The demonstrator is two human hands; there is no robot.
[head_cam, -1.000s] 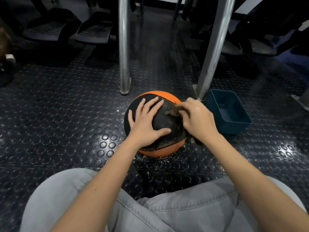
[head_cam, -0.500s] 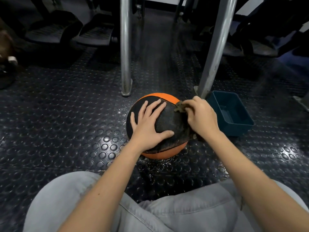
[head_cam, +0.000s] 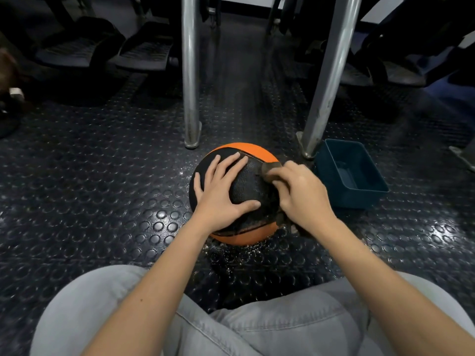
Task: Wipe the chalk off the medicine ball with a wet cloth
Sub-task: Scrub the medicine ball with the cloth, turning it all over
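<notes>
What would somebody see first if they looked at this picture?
The orange and black medicine ball on the studded floor, right in the middle, jumps out first. The left hand lies flat on top of it, and the right hand grips a brownish cloth against its right side. Just to the right sits a dark blue tub.
</notes>
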